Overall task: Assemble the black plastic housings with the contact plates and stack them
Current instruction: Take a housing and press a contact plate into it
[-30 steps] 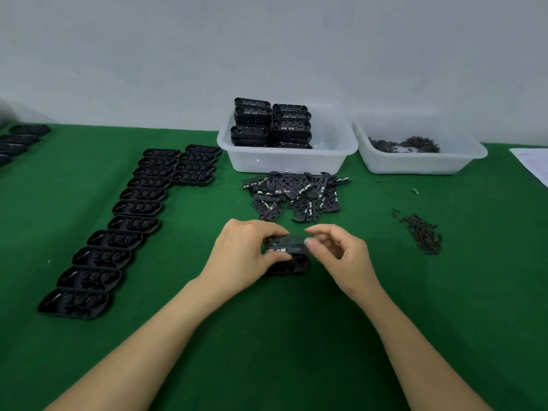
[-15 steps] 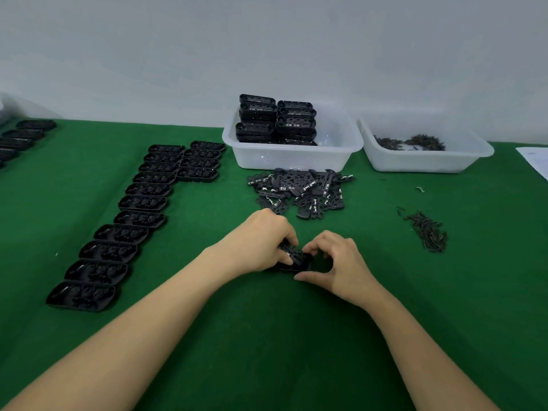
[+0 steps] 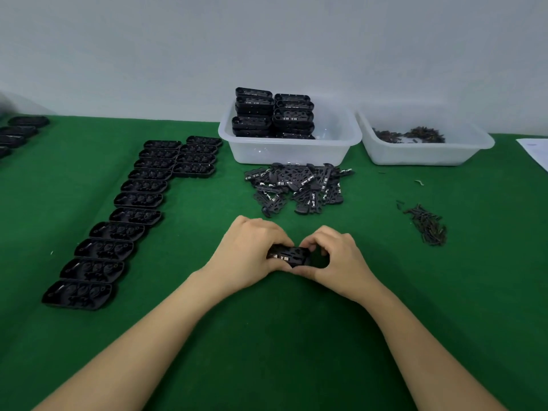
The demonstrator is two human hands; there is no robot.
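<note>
Holding: both hands grip one black housing [image 3: 289, 256] low over the green table [image 3: 296, 336], at its middle and nearer the front edge than the back.
Left hand [image 3: 249, 256]: fingers curled over the housing's left end from above, thumb tucked under its near side.
Right hand [image 3: 335, 259]: fingers arched and curled onto the right end, thumb on the near edge; a gap shows under the arch.
Housing: a plate with small silver contacts shows on its top face; whether it is fully seated I cannot tell.
Plates [image 3: 296, 188]: a loose black pile with silver tabs, just behind the hands and touching the front of the left tub.
Left tub [image 3: 290, 152]: clear plastic, at the back edge, centre; two stacks of assembled housings [image 3: 272, 114] fill its left half and rise above the rim.
Right tub [image 3: 424, 152]: clear plastic, beside the first toward the back right corner; dark screws [image 3: 409, 134] lie along its far wall.
Loose screws [image 3: 427, 225]: a small heap right of the hands, well apart from them.
Empty housings [image 3: 124, 221]: a long row, open side up, running from the front left toward the back; a short second row of four [image 3: 197, 157] lies beside its far end, just left of the left tub.
Far left edge: a few more black housings [image 3: 20, 132], partly cut off.
Far right edge: a corner of white paper [image 3: 535, 152].
</note>
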